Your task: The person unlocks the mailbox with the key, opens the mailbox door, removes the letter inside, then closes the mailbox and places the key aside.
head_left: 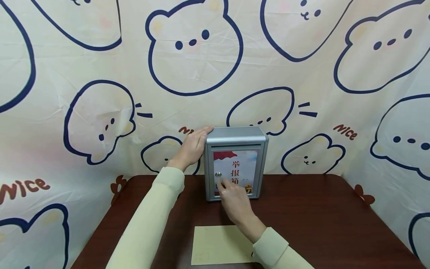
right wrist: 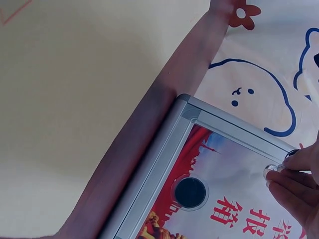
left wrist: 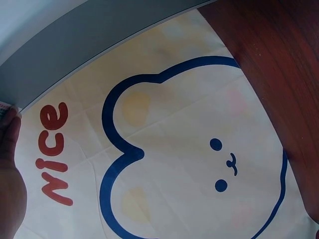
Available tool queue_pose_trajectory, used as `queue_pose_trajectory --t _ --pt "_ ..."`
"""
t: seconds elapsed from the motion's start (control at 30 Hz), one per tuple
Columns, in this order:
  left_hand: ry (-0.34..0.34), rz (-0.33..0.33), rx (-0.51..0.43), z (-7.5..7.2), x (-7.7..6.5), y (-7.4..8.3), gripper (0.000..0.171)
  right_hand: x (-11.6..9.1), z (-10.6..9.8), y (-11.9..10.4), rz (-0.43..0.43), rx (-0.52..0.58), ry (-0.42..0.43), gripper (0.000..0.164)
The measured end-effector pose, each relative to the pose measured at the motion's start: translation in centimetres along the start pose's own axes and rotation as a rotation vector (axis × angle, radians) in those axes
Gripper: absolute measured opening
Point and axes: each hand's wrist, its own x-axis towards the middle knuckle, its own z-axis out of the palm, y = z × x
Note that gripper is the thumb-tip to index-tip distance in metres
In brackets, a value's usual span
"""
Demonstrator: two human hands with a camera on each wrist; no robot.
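Observation:
A grey metal report box (head_left: pixel 235 140) stands upright on the table, its front panel printed with red characters. My left hand (head_left: pixel 191 147) rests on the box's upper left corner, fingers laid along the top edge. In the left wrist view, only part of that left hand (left wrist: pixel 10 164) shows beside the grey side wall. At the front, my right hand (head_left: pixel 236 201) is at the round lock (head_left: pixel 218 174) on the panel's left side. In the right wrist view, the thumb and fingers pinch a small key (right wrist: pixel 291 154) with a dark head at the lock; the fingers partly hide it.
A pale yellow envelope (head_left: pixel 218 243) lies flat on the dark brown table (head_left: pixel 309 220), in front of the box and partly under the right forearm. A black round spot (right wrist: pixel 190 192) is on the panel near the lock. Behind hangs a cartoon-printed cloth (head_left: pixel 195 67).

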Motion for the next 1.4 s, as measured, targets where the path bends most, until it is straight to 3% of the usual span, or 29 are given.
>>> queue_pose_trajectory --t 0.33,0.6,0.83,1.17,1.4 --pt "-0.015 -0.013 -0.003 -0.1 -0.1 0.0 0.053 -0.9 -1.2 0.7 0.03 0.078 0.009 0.024" --pt "-0.011 -0.002 0.001 -0.3 0.1 0.1 0.053 -2.2 -2.5 2.4 0.006 0.098 0.011 0.016" --pt "-0.015 -0.007 0.011 -0.3 0.1 0.1 0.053 -4.1 -3.8 4.4 0.001 0.089 -0.067 0.014" --pt "-0.018 0.004 0.013 -0.3 0.1 0.0 0.053 -6.7 -4.7 6.1 0.079 0.127 -0.156 0.01" --pt "-0.007 0.02 0.003 -0.1 0.0 -0.1 0.052 -8.5 -4.9 7.4 0.133 0.209 -0.332 0.007"
